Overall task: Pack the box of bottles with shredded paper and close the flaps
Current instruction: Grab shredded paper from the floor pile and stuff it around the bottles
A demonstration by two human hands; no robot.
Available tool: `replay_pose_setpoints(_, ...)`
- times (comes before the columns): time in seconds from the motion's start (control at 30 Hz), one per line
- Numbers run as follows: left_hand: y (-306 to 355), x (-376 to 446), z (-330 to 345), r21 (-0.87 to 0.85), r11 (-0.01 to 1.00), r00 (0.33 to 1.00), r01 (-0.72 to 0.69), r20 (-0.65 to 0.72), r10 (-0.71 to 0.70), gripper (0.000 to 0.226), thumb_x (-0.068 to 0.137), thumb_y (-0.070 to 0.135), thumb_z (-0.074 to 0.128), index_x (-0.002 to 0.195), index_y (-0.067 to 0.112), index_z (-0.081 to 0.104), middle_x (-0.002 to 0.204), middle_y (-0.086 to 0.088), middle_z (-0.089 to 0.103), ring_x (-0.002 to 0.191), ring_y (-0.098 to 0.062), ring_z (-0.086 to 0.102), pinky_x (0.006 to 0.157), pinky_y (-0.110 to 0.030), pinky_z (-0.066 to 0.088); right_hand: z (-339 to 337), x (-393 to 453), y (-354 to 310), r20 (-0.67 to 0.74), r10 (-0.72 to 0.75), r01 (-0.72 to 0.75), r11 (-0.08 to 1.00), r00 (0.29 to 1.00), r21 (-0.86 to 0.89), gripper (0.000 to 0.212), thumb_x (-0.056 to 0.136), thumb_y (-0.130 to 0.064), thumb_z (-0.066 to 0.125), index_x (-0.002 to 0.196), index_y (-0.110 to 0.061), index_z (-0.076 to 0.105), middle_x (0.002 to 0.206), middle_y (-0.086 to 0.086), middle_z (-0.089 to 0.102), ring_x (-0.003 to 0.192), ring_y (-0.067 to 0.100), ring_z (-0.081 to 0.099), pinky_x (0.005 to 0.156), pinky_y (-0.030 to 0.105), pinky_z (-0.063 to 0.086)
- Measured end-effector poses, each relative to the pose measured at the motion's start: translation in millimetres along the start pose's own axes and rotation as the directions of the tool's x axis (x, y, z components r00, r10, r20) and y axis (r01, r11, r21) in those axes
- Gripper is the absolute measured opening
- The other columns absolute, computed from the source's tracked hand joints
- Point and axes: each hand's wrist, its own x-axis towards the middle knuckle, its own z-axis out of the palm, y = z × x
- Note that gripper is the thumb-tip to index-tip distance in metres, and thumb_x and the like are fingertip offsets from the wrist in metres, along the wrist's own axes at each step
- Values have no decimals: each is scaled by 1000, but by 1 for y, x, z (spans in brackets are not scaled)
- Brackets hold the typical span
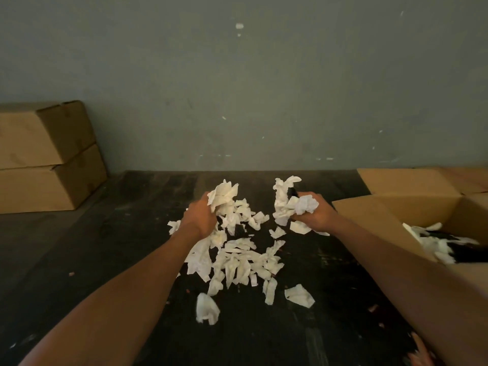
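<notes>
A loose pile of white shredded paper (237, 260) lies on the dark floor in the middle of the view. My left hand (199, 217) is closed around a bunch of the paper above the pile's far left. A second bunch sits in my right hand (314, 216), held above the pile's far right. The open cardboard box (383, 212) stands at the right with its flaps spread outward. Inside it I see white paper over dark shapes (443, 244); the bottles themselves are not clearly visible.
Two closed cardboard boxes (45, 157) are stacked against the grey-green wall at the far left. Small scraps of paper (299, 294) lie scattered nearer to me. The wall runs close behind the pile.
</notes>
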Motion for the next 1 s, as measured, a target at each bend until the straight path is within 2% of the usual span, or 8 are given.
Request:
replay_pose_setpoints(0.2, 41, -35, 6, -39, 994, 994, -105, 16, 105, 43, 100, 22, 50, 141, 10, 44, 131, -15, 60, 118, -35, 58, 102, -45, 46, -27, -50, 5, -53, 49, -54, 994, 997, -91, 33, 77, -19, 74, 62, -32, 47, 61, -19, 54, 68, 5, 54, 71, 27, 37)
replay_pose_setpoints(0.33, 81, -46, 22, -68, 987, 987, -144, 64, 149, 46, 101, 25, 49, 143, 10, 41, 132, -16, 59, 119, -35, 58, 103, -47, 47, -55, -87, 9, -103, 114, -122, 990, 988, -74, 22, 85, -23, 68, 67, -19, 56, 66, -16, 52, 67, 5, 53, 68, 13, 40)
replay_pose_setpoints(0.4, 104, -49, 31, -93, 978, 977, -189, 80, 196, 44, 101, 25, 50, 142, 10, 42, 131, -16, 59, 119, -36, 57, 102, -45, 47, -72, -102, 22, -153, 115, -135, 983, 982, -125, 32, 81, -46, 64, 80, -13, 65, 78, -4, 59, 78, 14, 58, 78, 19, 45)
replay_pose_setpoints(0.53, 149, -50, 55, -125, 957, 956, -261, 102, 274, 43, 99, 26, 51, 140, 12, 44, 130, -16, 60, 118, -37, 56, 100, -48, 47, -107, -134, 41, -230, 151, -194, 966, 961, -174, 23, 85, -12, 71, 103, 1, 66, 97, 6, 60, 97, 28, 57, 76, 20, 32)
replay_pose_setpoints(0.6, 175, -52, 69, -136, 947, 944, -290, 123, 307, 41, 99, 23, 51, 138, 11, 45, 129, -16, 60, 118, -37, 56, 99, -48, 46, -126, -149, 50, -276, 164, -221, 957, 947, -190, 8, 84, -7, 71, 90, -8, 67, 90, -1, 58, 96, 31, 59, 74, 21, 31)
replay_pose_setpoints(0.7, 215, -53, 93, -159, 927, 921, -341, 143, 363, 38, 100, 22, 50, 136, 10, 47, 129, -16, 60, 117, -38, 56, 97, -45, 46, -156, -169, 73, -344, 209, -281, 944, 915, -173, 38, 82, 1, 69, 65, -26, 48, 71, -10, 52, 82, 22, 52, 65, 23, 32)
replay_pose_setpoints(0.83, 266, -44, 130, -193, 908, 901, -371, 162, 403, 36, 101, 24, 48, 136, 14, 48, 128, -15, 61, 115, -37, 58, 96, -45, 47, -193, -186, 110, -383, 218, -297, 941, 898, -161, 4, 82, -3, 70, 82, -2, 66, 80, 2, 57, 81, 19, 52, 65, 24, 32)
replay_pose_setpoints(1.0, 338, -25, 186, -233, 897, 895, -374, 162, 416, 34, 102, 27, 46, 134, 14, 49, 125, -12, 63, 110, -35, 61, 95, -45, 50, -246, -184, 181, -378, 255, -347, 917, 890, -197, 17, 84, -8, 70, 90, 8, 67, 74, 2, 55, 78, 20, 51, 63, 27, 33)
